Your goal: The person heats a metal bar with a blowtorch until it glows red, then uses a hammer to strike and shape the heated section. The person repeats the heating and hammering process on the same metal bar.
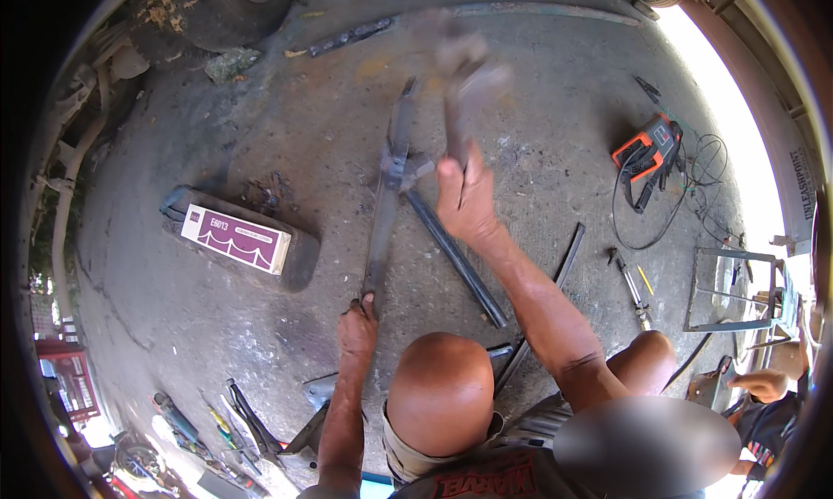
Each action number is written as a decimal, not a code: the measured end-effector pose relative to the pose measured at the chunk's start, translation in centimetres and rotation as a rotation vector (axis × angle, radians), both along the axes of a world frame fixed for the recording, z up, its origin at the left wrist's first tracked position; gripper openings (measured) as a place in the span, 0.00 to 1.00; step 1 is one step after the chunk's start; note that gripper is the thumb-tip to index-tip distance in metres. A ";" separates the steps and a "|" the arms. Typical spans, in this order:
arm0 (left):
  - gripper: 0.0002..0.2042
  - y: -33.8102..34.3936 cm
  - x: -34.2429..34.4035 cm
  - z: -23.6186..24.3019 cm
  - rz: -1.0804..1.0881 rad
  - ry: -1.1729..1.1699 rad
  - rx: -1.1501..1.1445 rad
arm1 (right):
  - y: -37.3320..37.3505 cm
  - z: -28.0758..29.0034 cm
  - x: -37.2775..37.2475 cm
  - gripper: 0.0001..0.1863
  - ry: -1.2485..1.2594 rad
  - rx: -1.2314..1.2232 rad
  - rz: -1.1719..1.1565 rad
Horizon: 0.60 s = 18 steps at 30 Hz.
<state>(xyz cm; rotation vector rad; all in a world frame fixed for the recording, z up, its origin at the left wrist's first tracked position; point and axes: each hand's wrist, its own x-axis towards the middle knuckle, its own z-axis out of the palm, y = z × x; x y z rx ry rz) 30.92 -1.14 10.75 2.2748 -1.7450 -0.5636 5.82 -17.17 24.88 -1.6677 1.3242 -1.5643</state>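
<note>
My right hand (467, 197) is closed around the handle of a hammer (455, 121), raised over the far end of the metal work. The hammer's head is smeared by motion. My left hand (357, 327) grips the near end of a long, dark metal bar (380, 230) that points away from me over the concrete. Midway along, the bar meets a short metal piece (420, 167) at a joint. From there a dark metal tube (455, 260) slants toward my knee; whether it is attached to the bar I cannot tell.
Left lies a white and purple box (234, 239) on a dark oblong block (302, 260). At right are an orange and black welding machine (649, 147) with cables, a metal frame (731, 292) and another person's arm (764, 384). Tools (247, 416) lie lower left; a long pipe (521, 9) lies far.
</note>
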 end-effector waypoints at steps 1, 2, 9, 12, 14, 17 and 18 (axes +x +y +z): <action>0.28 -0.1 -0.2 0.2 -0.003 -0.005 0.012 | 0.8 -4.4 -0.3 0.29 0.094 0.117 -0.026; 0.28 0.2 -0.4 0.1 -0.011 0.020 0.013 | 1.7 -9.7 -1.6 0.31 0.296 0.434 -0.009; 0.28 0.5 1.3 -0.4 0.024 0.056 -0.002 | 2.2 -5.8 -1.4 0.39 0.207 0.690 -0.043; 0.27 0.8 1.5 -0.2 0.014 0.004 0.044 | 2.3 -0.2 -1.4 0.37 0.208 0.623 -0.027; 0.27 0.7 1.4 -0.1 0.014 -0.004 0.053 | 2.6 4.3 -0.9 0.33 0.118 0.516 0.017; 0.27 1.0 1.1 0.2 0.006 0.005 0.059 | 2.5 3.8 0.3 0.28 0.021 0.258 0.029; 0.27 0.9 0.8 0.6 0.003 0.000 0.063 | 2.4 2.8 0.5 0.27 -0.003 0.149 0.022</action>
